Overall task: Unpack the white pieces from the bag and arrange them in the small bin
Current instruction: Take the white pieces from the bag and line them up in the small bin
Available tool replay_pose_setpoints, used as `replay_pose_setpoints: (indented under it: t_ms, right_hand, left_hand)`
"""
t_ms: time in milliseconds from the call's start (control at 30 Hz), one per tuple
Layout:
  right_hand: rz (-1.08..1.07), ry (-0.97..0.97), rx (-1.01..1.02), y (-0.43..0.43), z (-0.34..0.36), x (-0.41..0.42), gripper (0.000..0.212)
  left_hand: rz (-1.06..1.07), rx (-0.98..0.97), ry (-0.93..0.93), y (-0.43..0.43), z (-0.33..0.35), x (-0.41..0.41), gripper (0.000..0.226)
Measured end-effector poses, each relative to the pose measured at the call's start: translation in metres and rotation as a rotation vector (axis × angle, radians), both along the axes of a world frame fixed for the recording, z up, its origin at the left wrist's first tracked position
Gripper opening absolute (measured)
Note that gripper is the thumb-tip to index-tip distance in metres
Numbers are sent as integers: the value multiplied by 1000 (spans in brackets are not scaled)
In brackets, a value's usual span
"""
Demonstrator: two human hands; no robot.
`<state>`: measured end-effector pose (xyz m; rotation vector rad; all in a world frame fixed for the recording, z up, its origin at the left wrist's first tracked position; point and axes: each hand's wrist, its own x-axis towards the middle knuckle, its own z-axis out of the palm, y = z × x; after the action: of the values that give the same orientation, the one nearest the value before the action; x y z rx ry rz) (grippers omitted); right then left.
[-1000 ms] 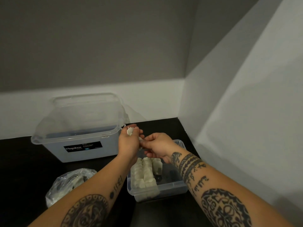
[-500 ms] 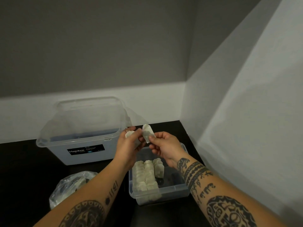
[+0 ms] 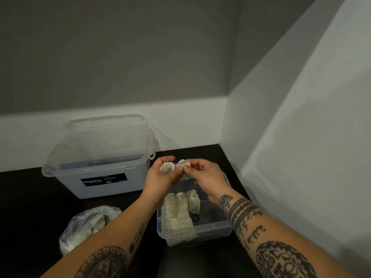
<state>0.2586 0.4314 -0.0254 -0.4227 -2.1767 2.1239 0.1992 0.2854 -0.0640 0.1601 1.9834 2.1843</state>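
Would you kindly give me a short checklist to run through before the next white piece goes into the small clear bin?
1. Left hand grips one white paper piece: ok.
2. Right hand pinches a second white paper piece: ok.
3. The two pieces are fully parted: cannot tell.
4. Small clear plastic bin has bare floor right of its rows: ok.
5. Rows of white pieces in the bin stand packed together: ok.
6. Crumpled clear plastic bag holds more pieces: ok.

Large clear lidded box [image 3: 136, 177] w/ black "Megabox" label [image 3: 104, 180] on front, back left on dark tabletop [image 3: 24, 207], close to grey wall [image 3: 120, 47] w/ white lower band. 2nd wall [image 3: 311, 117] at right, meeting in corner.
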Motion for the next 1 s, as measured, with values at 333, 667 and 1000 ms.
replay_pose_setpoints:
  t_ms: [333,667,1000]
  right_hand:
    - [-18,-301,177,16,-34,0,12]
    - [167,-613,618,25,-94,-12,32]
    - [38,-726,589,14,-111,-29,20]
  left_hand:
    - [97,5,-64,-7,-10,-5,41]
    - [105,-53,-39,-6,-7,0,40]
    - [120,-37,-110,-8,-5,-3,49]
